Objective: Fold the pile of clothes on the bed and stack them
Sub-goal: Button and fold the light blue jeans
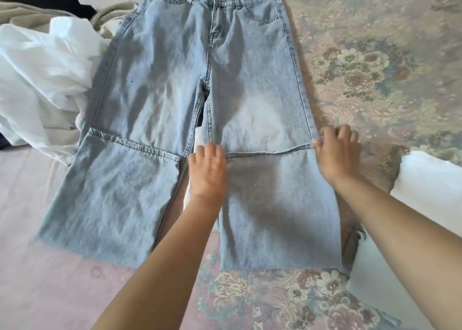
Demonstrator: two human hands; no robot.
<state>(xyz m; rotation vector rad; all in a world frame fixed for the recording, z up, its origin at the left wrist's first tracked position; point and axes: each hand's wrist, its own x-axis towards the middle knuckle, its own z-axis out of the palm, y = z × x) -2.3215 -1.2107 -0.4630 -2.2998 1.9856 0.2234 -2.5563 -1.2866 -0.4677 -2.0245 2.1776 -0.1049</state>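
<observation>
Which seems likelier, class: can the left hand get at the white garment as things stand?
Probably yes: the left hand rests open on the jeans, and only flat denim lies between it and the white garment.

A floral bedspread (375, 62) in faded pink, cream and grey-green covers the surface, and a plain white cushion-like object (430, 187) sits at the right edge, lying on that patterned cover.
</observation>
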